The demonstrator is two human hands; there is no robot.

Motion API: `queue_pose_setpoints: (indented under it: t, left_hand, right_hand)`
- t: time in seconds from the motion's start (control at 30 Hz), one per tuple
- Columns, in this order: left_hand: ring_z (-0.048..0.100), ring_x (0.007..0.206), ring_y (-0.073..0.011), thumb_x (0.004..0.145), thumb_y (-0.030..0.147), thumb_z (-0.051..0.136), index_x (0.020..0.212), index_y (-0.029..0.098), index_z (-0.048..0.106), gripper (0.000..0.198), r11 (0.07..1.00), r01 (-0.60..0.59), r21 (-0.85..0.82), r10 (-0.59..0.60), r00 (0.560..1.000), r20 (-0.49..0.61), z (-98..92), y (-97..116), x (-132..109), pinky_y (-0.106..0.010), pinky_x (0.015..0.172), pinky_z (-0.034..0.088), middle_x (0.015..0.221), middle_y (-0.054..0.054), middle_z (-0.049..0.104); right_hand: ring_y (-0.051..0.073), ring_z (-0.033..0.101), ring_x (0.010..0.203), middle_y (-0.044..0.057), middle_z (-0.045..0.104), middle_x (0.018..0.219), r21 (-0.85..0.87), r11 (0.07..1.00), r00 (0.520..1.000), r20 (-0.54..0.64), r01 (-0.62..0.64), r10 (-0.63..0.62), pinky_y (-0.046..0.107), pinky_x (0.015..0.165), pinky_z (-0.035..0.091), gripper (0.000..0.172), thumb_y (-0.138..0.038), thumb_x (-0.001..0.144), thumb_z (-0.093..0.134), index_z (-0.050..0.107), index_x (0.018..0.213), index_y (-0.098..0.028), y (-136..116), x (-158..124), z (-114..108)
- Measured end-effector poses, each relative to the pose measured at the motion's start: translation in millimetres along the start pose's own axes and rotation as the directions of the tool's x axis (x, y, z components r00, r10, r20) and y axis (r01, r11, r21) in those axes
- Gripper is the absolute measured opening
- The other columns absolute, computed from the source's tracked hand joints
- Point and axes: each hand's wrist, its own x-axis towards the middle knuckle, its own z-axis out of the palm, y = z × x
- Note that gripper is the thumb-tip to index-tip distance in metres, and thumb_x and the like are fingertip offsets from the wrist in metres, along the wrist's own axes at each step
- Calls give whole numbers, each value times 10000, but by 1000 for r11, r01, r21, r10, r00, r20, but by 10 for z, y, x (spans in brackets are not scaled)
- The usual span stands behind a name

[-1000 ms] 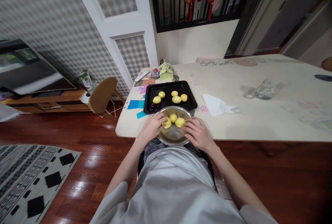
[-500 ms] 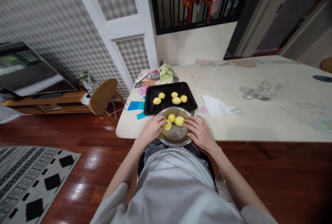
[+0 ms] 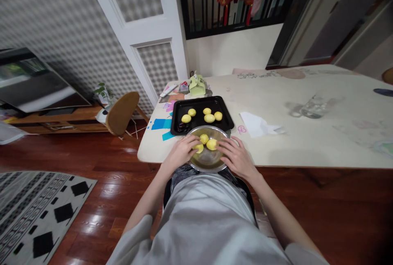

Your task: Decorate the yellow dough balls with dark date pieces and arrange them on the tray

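Observation:
A shiny metal bowl (image 3: pixel 208 166) sits at the table's front edge, close against my body, with three yellow lemons in it. My left hand (image 3: pixel 183 150) reaches over its left rim, fingers curled on the left lemon (image 3: pixel 199 149); the thumb is hidden. From the right side my right hand (image 3: pixel 236 154) reaches in, fingers apart, their tips at the right lemon (image 3: pixel 211 144). The third lemon (image 3: pixel 203 138) lies behind these two. Just beyond the bowl is a black baking tray (image 3: pixel 196 103) bearing several more lemons (image 3: pixel 209 118) and a dark glossy item (image 3: pixel 183 127) I cannot make out.
Right of the tray, a white paper tissue (image 3: pixel 253 124) lies on the white table (image 3: pixel 276 97). Farther right stands a clear glass cup (image 3: pixel 313 107). A green box (image 3: pixel 197 86) and a white remote (image 3: pixel 168 90) are behind the tray. A wooden chair (image 3: pixel 123 113) stands left.
The view has shifted very slightly. Both hands stay at the bowl, and the lemons inside have barely moved.

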Motion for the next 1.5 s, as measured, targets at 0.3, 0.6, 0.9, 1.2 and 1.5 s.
queue_pose_setpoints:
  t: [0.3, 0.6, 0.9, 1.2, 1.5]
  left_hand:
    - [544, 1467, -273, 1015, 217, 648, 1335, 228, 695, 323, 1000, -17, 1, 17, 997, 73, 190, 60, 214, -487, 1181, 424, 1458, -90, 687]
    - [492, 1506, -270, 945, 181, 737, 1417, 230, 648, 483, 997, 11, 81, -22, 991, 133, 332, 25, 452, -476, 1223, 343, 1487, -91, 666]
    - [637, 1262, -271, 982, 215, 707, 1329, 204, 681, 348, 982, 71, 175, -81, 996, 47, 227, 49, 617, -426, 1035, 445, 1334, -93, 739]
    - [642, 1190, -269, 998, 163, 641, 1262, 213, 699, 276, 979, 164, 125, -160, 986, -44, 278, 9, 515, -424, 1007, 461, 1273, -82, 751]
    - [670, 1184, -267, 1015, 237, 649, 1245, 212, 710, 240, 983, 183, 0, -182, 980, -82, 162, 4, 382, -436, 1014, 512, 1253, -83, 753]
  right_hand:
    - [325, 564, 1381, 120, 720, 1385, -67, 991, 991, 54, -117, 121, 619, 1228, 336, 409, -346, 1073, 493, 662, 1410, -187, -82, 58, -75]
    - [303, 532, 1433, 98, 682, 1459, 30, 1000, 998, 64, -5, 3, 614, 1235, 351, 391, -338, 1079, 481, 665, 1405, -226, -107, 90, -36]
    - [303, 530, 1447, 113, 606, 1554, 55, 998, 992, 125, -40, 33, 565, 1182, 432, 413, -350, 1070, 514, 648, 1436, -215, -82, 126, -55]
    - [291, 587, 1386, 98, 617, 1546, 51, 998, 991, 129, -44, 37, 563, 1189, 424, 416, -331, 1061, 518, 642, 1447, -236, -107, 140, -55]
    - [295, 590, 1397, 116, 631, 1527, 86, 996, 996, 88, -28, 20, 592, 1191, 416, 392, -342, 1074, 503, 668, 1406, -216, -83, 108, -8]
